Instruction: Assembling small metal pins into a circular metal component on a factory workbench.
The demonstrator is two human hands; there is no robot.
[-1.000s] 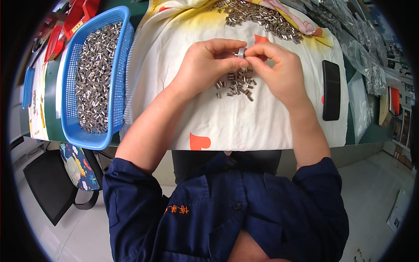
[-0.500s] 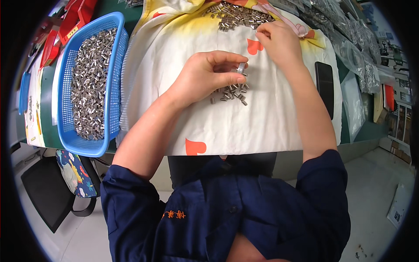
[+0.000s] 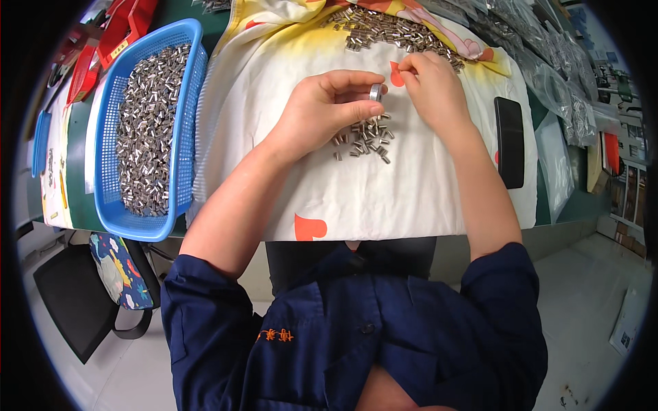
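My left hand [image 3: 315, 109] grips a small silvery metal ring [image 3: 375, 92] between thumb and fingers, its edge turned upward. Just below that hand, a loose scatter of short metal cylinders [image 3: 370, 142] lies on the white patterned cloth [image 3: 384, 205]. To the right of the ring is my right hand [image 3: 435, 89], thumb and forefinger pinched together; whatever is between them is too small or hidden to make out. Beyond both hands, a larger heap of the same cylinders [image 3: 391, 31] rests on the yellow part of the cloth.
On the left stands a blue plastic basket [image 3: 185, 130] holding many metal cylinders. Red bins [image 3: 127, 34] sit behind it. A black phone [image 3: 508, 144] lies at the cloth's right side, with clear plastic bags of parts [image 3: 548, 82] farther right. A black chair [image 3: 72, 294] stands at lower left.
My right hand has come back from the far heap, toward me and slightly left, nearer the ring. My left hand has shifted slightly away from me, still holding the ring.
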